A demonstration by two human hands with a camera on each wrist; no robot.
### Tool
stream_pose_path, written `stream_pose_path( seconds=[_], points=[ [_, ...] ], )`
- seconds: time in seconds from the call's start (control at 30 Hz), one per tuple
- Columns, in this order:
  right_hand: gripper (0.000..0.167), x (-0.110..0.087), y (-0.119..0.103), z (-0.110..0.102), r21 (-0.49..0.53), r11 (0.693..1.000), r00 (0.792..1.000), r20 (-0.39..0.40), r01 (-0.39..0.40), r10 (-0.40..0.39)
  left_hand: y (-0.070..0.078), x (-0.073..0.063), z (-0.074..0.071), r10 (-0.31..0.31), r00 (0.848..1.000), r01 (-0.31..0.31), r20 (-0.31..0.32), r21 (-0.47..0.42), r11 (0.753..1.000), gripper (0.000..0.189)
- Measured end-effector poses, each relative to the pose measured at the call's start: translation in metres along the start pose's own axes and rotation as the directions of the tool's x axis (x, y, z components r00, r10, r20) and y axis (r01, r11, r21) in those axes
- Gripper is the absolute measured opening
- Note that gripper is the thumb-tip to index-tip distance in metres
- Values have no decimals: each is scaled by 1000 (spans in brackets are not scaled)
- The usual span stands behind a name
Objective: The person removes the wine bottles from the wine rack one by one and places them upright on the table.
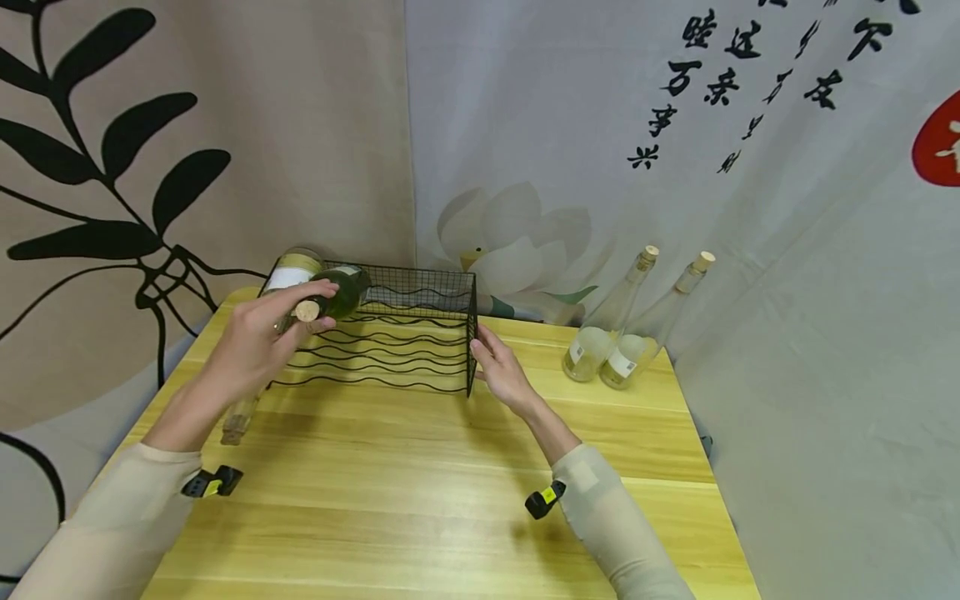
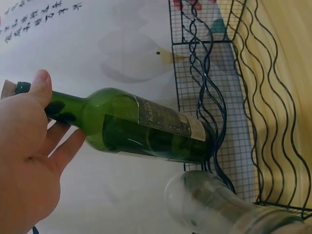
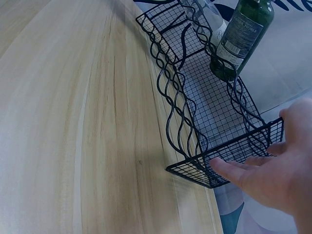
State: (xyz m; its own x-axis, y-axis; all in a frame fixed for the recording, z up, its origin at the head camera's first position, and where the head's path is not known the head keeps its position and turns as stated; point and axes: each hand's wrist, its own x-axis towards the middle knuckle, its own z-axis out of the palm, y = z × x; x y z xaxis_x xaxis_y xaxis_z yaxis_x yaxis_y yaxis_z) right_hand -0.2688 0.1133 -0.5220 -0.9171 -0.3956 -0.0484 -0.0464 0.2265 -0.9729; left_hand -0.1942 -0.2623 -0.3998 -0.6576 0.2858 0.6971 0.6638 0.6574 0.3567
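My left hand (image 1: 258, 333) grips the neck of a green wine bottle (image 2: 141, 124), thumb on one side and fingers on the other. The bottle's cork (image 1: 307, 311) faces me; its base overlaps the upper wavy rails of a black wire wine rack (image 1: 382, 364). A clear glass bottle (image 2: 195, 204) lies at the rack's left end, its neck (image 1: 238, 419) jutting out toward the front. My right hand (image 1: 504, 367) rests on the rack's right mesh side, its fingers extended along the panel (image 3: 234, 158). No other bottle shows in the rack.
Two corked clear bottles, one (image 1: 592, 337) left of the other (image 1: 637, 346), stand at the right rear of the wooden table (image 1: 405, 492). A printed curtain (image 1: 510, 108) hangs right behind the rack and the table's back edge.
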Motion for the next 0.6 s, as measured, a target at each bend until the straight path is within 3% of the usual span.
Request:
stream_pose_path(
  seconds=[0.37, 0.6],
  points=[
    [70, 0, -1, 0, -4, 1000, 1000, -4, 8, -8, 0, 12, 0, -91, 995, 90, -45, -12, 996, 51],
    [68, -1, -1, 1, -6, 1000, 1000, -3, 8, -8, -2, 14, 1, -69, 994, 68, -90, -12, 998, 50]
  ],
)
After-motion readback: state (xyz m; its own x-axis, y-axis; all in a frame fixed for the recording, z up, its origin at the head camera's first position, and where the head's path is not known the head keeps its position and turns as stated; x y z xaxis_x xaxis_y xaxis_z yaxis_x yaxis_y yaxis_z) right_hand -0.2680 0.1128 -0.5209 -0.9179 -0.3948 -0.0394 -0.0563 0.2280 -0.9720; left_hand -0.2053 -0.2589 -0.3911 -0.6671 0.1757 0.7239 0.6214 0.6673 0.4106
